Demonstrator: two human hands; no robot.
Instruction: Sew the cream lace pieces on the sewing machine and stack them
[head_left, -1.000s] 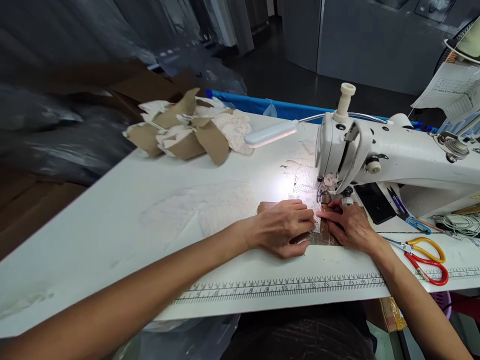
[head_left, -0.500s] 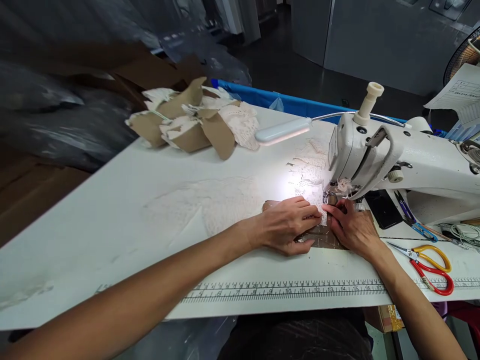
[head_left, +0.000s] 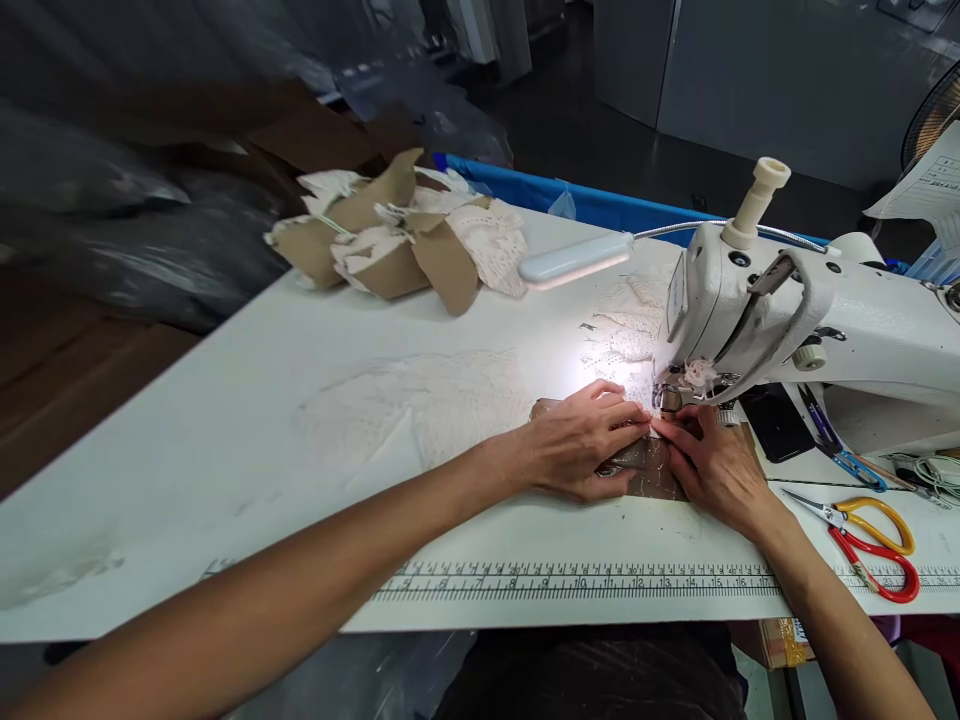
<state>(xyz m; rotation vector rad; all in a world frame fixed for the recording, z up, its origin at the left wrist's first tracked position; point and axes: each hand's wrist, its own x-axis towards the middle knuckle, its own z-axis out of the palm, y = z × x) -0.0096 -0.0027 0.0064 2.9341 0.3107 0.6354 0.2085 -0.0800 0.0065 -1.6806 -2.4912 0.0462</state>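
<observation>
White lace fabric (head_left: 624, 352) lies under the needle area of a white sewing machine (head_left: 757, 300), brightly lit by its lamp. My left hand (head_left: 585, 442) is closed with its fingertips on the lace's near edge, just left of the presser foot (head_left: 670, 400). From the right, my right hand (head_left: 716, 462) pinches the same edge between thumb and fingers, close to the foot. A brown plate (head_left: 660, 480) shows on the table beneath both hands. Something greyish under my left palm is mostly hidden, and I cannot tell what it is.
Tied bundles of lace and brown card (head_left: 405, 235) lie at the back left. More pale lace (head_left: 450, 400) is spread left of my hand. Red-and-yellow-handled scissors (head_left: 862, 540), a dark phone (head_left: 776, 420) and blue-handled scissors (head_left: 840, 450) lie right. A ruler strip (head_left: 570, 582) lines the front edge.
The lace edge has gone further in toward the presser foot, so less of it shows between my fingers. Both hands stay on it, fingertips closer together. The whole view has shifted slightly.
</observation>
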